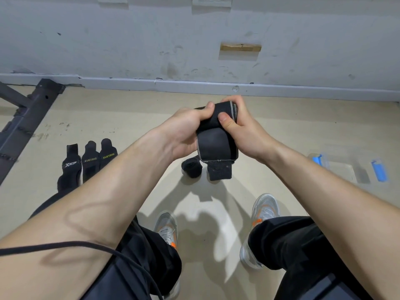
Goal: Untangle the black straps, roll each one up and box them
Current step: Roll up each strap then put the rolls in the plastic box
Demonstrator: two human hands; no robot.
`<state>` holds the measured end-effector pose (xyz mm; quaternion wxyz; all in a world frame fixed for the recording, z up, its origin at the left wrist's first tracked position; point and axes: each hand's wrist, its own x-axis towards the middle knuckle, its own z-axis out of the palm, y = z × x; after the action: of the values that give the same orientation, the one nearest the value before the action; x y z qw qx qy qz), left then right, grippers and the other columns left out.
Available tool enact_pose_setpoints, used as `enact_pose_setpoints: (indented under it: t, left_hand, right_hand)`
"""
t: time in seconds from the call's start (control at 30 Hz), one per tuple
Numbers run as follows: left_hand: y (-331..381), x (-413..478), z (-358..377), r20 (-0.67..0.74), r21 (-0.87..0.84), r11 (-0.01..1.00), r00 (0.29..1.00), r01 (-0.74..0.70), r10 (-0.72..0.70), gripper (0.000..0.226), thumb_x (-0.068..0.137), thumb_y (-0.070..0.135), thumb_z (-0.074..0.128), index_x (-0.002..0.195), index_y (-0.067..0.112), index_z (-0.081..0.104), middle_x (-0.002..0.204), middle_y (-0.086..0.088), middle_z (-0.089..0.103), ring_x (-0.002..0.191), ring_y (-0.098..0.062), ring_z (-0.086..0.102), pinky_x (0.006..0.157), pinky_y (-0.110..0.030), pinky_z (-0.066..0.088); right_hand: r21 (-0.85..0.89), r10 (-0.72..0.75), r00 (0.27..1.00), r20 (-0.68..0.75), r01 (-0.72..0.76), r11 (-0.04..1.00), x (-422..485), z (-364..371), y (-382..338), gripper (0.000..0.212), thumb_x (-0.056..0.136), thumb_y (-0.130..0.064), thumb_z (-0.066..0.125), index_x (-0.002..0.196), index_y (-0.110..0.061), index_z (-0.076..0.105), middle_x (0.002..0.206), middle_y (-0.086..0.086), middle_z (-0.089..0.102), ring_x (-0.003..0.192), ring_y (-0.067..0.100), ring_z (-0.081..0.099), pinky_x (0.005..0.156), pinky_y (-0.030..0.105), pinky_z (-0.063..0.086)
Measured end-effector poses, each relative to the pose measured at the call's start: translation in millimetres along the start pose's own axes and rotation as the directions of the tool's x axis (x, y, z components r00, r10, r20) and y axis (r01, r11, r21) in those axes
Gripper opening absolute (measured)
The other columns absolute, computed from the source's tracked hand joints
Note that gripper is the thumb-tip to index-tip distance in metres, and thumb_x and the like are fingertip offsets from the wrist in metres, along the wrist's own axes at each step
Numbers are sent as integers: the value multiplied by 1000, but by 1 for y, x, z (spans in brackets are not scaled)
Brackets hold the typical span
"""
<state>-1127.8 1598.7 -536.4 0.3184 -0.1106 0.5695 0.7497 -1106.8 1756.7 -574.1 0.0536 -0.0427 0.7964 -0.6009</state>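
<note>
Learner: Both hands grip the black strap (216, 144) above the floor (129, 118), left hand (184, 131) and right hand (242, 131) curled round its coil. Advice?

Coach: I'd keep edges aligned and tension even, the right thumb (224, 119) pinning each turn, so the hanging tail (219, 172) winds in tight. The three straps (89, 161) on the floor at left read "XTEP", "XUEYING", "XUEYING".
</note>
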Motion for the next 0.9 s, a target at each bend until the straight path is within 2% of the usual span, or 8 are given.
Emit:
enact_pose_setpoints:
  t: [0.13, 0.27, 0.37, 0.43, 0.6, 0.7, 0.8, 0.9]
  left_hand:
    - [-3, 6, -4, -86, 51, 995, 992, -83, 87, 33, 103, 16, 59, 125, -9, 60, 116, -25, 70, 98, -34, 72, 78, -37, 63]
    - [-3, 11, -2, -133, 129, 975, 971, -182, 199, 27, 99, 7, 63, 123, -4, 57, 109, -20, 68, 95, -31, 71, 80, -38, 62]
    - [-6, 8, 1, -136, 202, 955, 960, -217, 247, 26, 94, 3, 68, 115, 11, 55, 100, -12, 64, 86, -27, 68, 77, -38, 60]
    - [-7, 8, 1, -129, 230, 948, 959, -219, 252, 29, 92, 2, 71, 113, 14, 56, 98, -10, 63, 83, -26, 67, 80, -40, 59]
    - [-6, 8, -2, -50, 157, 982, 992, -105, 114, 13, 95, 7, 67, 106, -1, 68, 104, -19, 75, 92, -30, 74, 85, -39, 62]
    - [-8, 6, -1, -18, 113, 993, 1000, -15, 17, 22, 99, 15, 64, 112, -2, 69, 111, -19, 74, 96, -29, 74, 86, -38, 62]
    - [-6, 4, 1, 41, 70, 996, 997, 64, -67, 33, 103, 29, 56, 122, 5, 68, 114, -14, 74, 98, -28, 73, 90, -40, 60]
    - [-5, 4, 2, 5, 80, 995, 998, 55, -56, 43, 103, 40, 55, 124, 5, 67, 112, -13, 75, 99, -28, 74, 86, -39, 62]
  right_hand:
    - [18, 34, 998, 44, -35, 999, 0, -2, -3, 18, 96, -47, 50, 114, -47, 48, 107, -9, 64, 102, 16, 62, 94, 43, 53]
    - [164, 148, 989, 26, -150, 975, 1, -1, -7, 21, 95, -57, 50, 110, -44, 54, 110, -10, 67, 102, 12, 68, 84, 36, 53]
    - [224, 229, 973, 6, -225, 948, 2, 0, -4, 44, 96, -63, 48, 116, -25, 54, 117, 1, 70, 104, 16, 71, 92, 50, 57]
    - [271, 237, 971, 6, -230, 935, 3, 1, -4, 35, 103, -49, 49, 117, -17, 52, 118, 8, 68, 100, 20, 70, 95, 56, 55]
    - [319, 215, 977, -3, -203, 926, 5, 0, 0, 17, 108, -30, 47, 117, -16, 46, 116, 8, 64, 101, 21, 67, 94, 50, 54]
    - [258, 190, 981, -21, -179, 949, 6, 1, 4, 12, 107, -29, 48, 115, -21, 45, 115, 6, 64, 105, 19, 65, 99, 43, 54]
    - [243, 166, 986, -30, -154, 958, 3, 3, 5, 10, 108, -24, 45, 117, -20, 42, 107, 2, 61, 96, 12, 63, 90, 34, 54]
    - [240, 146, 989, -20, -136, 961, 1, 4, 3, 10, 108, -23, 46, 117, -21, 42, 106, 4, 59, 94, 14, 62, 88, 36, 56]
